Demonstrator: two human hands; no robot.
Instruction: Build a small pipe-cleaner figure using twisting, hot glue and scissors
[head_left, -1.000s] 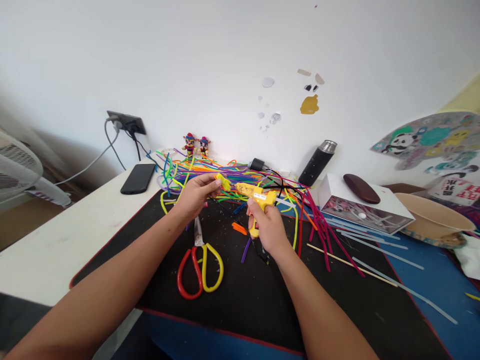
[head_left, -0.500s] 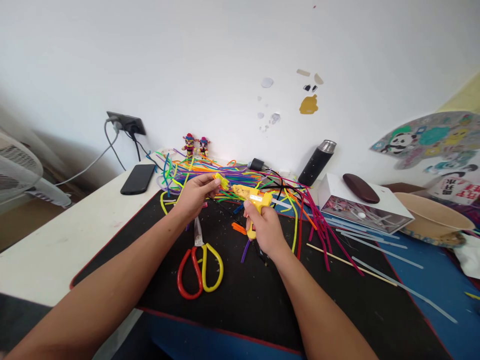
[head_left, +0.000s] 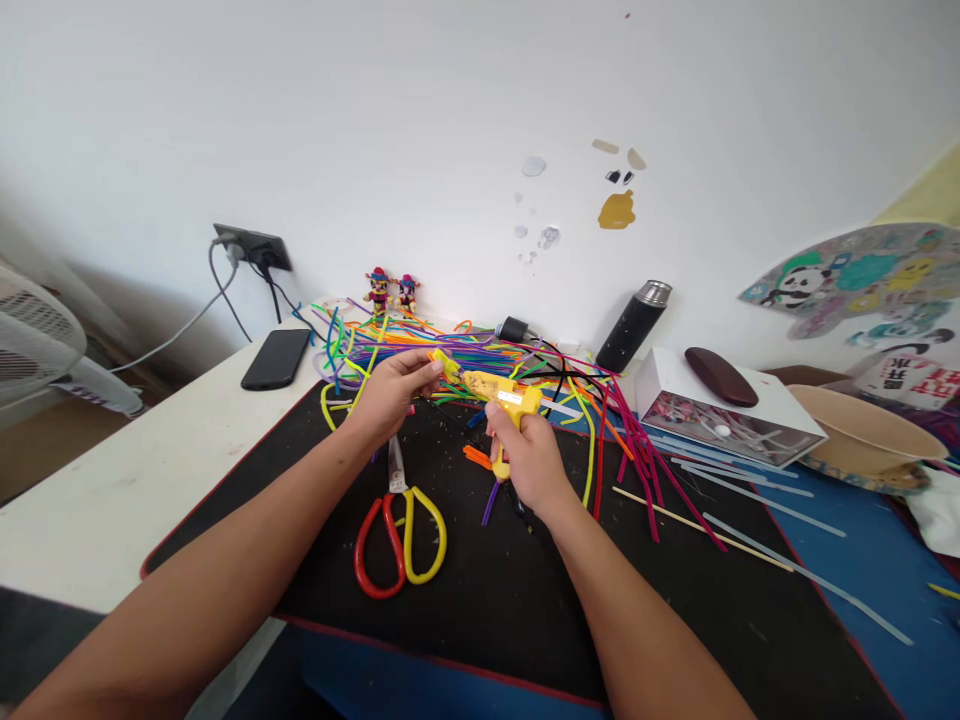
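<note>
Between its thumb and fingers, my left hand (head_left: pixel 397 392) pinches a small yellow piece (head_left: pixel 448 365) that looks made of pipe cleaner. My right hand (head_left: pixel 531 455) is wrapped round the handle of a yellow hot glue gun (head_left: pixel 491 387), a clear glue stick (head_left: pixel 560 408) poking out of its back end. The gun's nozzle points left and is at the yellow piece; whether they touch I cannot tell. Below the hands, scissors (head_left: pixel 400 535) with one red and one yellow handle lie on the black mat (head_left: pixel 495 610). An orange folded piece (head_left: pixel 478 457) lies beside the gun's handle.
Behind my hands spreads a pile of coloured pipe cleaners (head_left: pixel 420 345), with two small figures (head_left: pixel 379 290) at the wall. A phone (head_left: pixel 276 358) lies left. Right are a black flask (head_left: pixel 634 325), a white drawer box (head_left: pixel 727 405), a wooden stick (head_left: pixel 705 530) and loose glue sticks (head_left: pixel 810 580).
The glue gun has shifted very slightly left, its nozzle closer to the yellow piece. My left hand stays almost where it was, still pinching that piece.
</note>
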